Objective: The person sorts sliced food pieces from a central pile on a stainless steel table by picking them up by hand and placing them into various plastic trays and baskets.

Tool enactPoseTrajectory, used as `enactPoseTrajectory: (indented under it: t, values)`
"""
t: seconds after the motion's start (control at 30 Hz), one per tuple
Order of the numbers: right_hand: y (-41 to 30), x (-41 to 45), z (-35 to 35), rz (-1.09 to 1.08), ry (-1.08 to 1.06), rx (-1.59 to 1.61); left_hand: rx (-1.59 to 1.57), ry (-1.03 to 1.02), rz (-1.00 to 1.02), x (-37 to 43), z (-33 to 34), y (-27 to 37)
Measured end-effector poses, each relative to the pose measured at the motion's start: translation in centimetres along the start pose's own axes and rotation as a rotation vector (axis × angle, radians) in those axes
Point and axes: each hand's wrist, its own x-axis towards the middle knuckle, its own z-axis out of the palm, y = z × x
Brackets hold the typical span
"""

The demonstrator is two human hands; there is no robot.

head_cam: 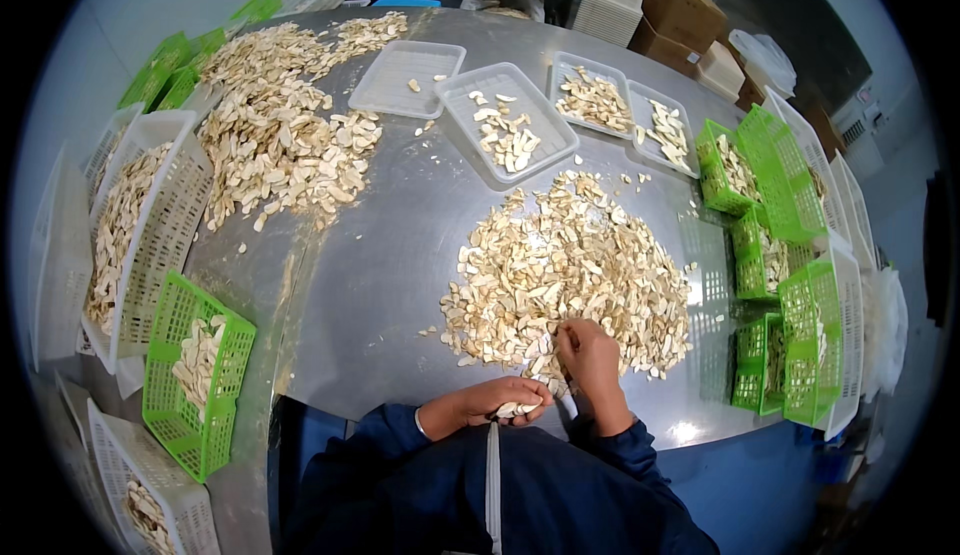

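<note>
A wide pile of pale dried slices (570, 270) lies on the steel table in front of me. My left hand (504, 399) is curled around several whitish slices (517, 409) close to my jacket's zip. To its right, my right hand (589, 352) reaches over the pile's near edge, thumb and fingertips close together; whether a slice is between them is hidden. Beyond the pile, slices lie in a clear plastic tray (551, 124) and two smaller trays (592, 60) (686, 116). Another tray (401, 97) holds only a few pieces.
A larger heap of slices (285, 127) covers the table's far left. Green plastic baskets (240, 337) (795, 330) and white baskets (169, 210) with slices line both sides. Stacked white trays (611, 4) and cardboard boxes (679, 19) stand behind the table.
</note>
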Motion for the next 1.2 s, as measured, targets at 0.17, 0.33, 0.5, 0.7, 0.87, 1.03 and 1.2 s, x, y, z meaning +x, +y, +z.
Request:
enactPoseTrajectory:
  t: [0.17, 0.33, 0.5, 0.7, 0.87, 1.03, 1.2]
  values:
    - [-0.5, 0.0, 0.5, -0.159, -0.098, 0.112, 0.008, 0.030, -0.004, 0.1, 0.2, 0.2]
    - [-1.1, 0.9, 1.7, -0.111, -0.070, 0.016, 0.023, 0.035, -0.006, 0.0, 0.0, 0.3]
    - [0.4, 2.0, -0.2, 0.020, 0.020, -0.067, 0.034, 0.024, -0.002, 0.0, -0.1, 0.2]
    - [-0.3, -0.7, -2.4, -0.208, -0.453, 0.047, -0.014, 0.070, 0.031, -0.2, -0.4, 0.5]
    - [0.0, -1.6, -1.5, -0.191, -0.387, 0.009, -0.034, 0.062, 0.045, -0.4, -0.5, 0.8]
    - [2.1, -0.6, -2.0, 0.126, -0.352, 0.396, -0.029, 0.085, 0.033, -0.4, -0.2, 0.9]
    - [1.3, -0.5, -1.6, 0.303, -0.263, 0.883, -0.008, 0.087, 0.028, -0.2, -0.4, 0.9]
